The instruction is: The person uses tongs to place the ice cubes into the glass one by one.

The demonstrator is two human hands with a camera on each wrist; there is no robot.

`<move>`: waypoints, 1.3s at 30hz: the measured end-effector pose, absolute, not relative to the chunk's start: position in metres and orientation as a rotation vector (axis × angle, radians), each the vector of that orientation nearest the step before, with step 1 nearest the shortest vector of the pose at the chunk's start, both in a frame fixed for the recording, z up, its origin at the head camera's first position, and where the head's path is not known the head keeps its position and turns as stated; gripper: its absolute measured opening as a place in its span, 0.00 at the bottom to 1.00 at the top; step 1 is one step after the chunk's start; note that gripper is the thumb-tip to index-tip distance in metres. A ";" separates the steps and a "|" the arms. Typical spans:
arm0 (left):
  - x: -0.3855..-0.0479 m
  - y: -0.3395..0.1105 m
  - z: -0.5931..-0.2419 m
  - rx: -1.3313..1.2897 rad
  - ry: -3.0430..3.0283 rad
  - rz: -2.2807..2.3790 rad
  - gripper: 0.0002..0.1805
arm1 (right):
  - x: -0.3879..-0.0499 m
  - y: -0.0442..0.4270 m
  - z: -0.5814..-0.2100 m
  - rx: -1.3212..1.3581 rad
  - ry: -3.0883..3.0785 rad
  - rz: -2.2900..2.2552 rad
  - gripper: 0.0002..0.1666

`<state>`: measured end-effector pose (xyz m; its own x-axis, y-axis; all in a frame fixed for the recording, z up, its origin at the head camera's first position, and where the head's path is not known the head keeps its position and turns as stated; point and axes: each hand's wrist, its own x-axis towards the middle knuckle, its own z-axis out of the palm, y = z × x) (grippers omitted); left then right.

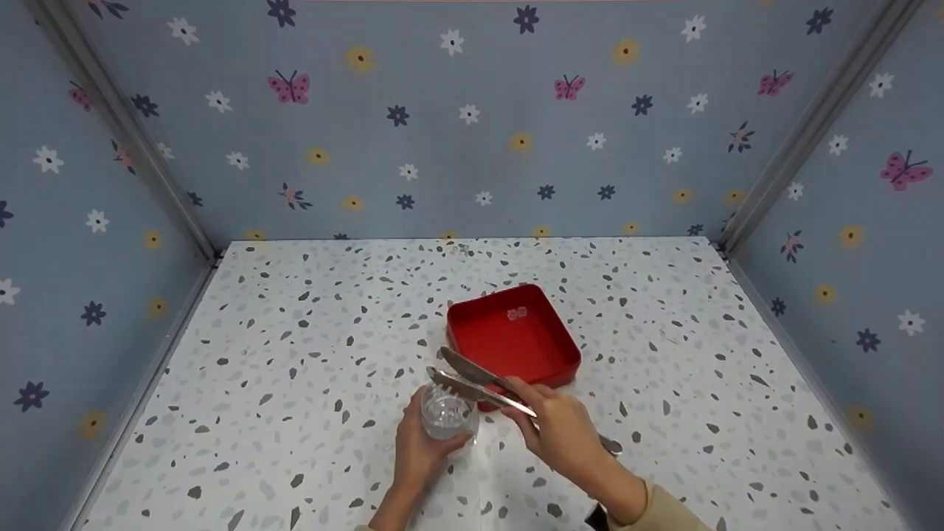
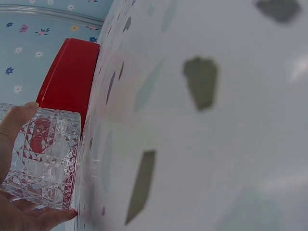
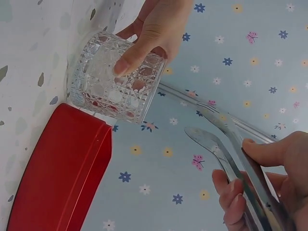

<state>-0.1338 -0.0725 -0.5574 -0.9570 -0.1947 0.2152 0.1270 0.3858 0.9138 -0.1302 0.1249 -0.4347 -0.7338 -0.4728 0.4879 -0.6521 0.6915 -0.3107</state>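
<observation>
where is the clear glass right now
In the head view, the clear glass is low and near the middle, gripped in the left hand, beside the near-left corner of the red box, with metal tongs just above it.

Left hand [image 1: 419, 446] at lower centre in head view, left forearm [image 1: 392, 509] rising from bottom edge with a slight lean right. Thumb [image 3: 137, 55] and fingers curved well apart in a wide grip; in left wrist view, thumb above, fingers below. Right hand [image 1: 566, 435] beside it, not touching, reaching in from lower right; bare right wrist [image 1: 618, 488] above a beige cuff [image 1: 653, 509]. Right thumb [image 3: 264, 152] opposes curled fingers [image 3: 234, 204], gripping.
</observation>
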 end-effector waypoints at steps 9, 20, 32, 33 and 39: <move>-0.135 -0.072 -0.556 0.092 -2.398 -1.563 0.51 | -0.134 0.128 -0.433 0.818 -2.553 0.646 0.22; -0.136 -0.071 -0.556 0.121 -2.411 -1.557 0.52 | -0.144 0.136 -0.432 0.752 -2.578 0.589 0.25; -0.136 -0.072 -0.556 0.115 -2.437 -1.488 0.53 | -0.167 0.146 -0.432 0.657 -2.593 0.444 0.25; -0.136 -0.073 -0.556 0.118 -2.440 -1.493 0.53 | -0.169 0.147 -0.432 0.649 -2.597 0.430 0.25; -0.135 -0.072 -0.557 0.113 -2.419 -1.524 0.53 | -0.183 0.151 -0.436 0.579 -2.648 0.384 0.26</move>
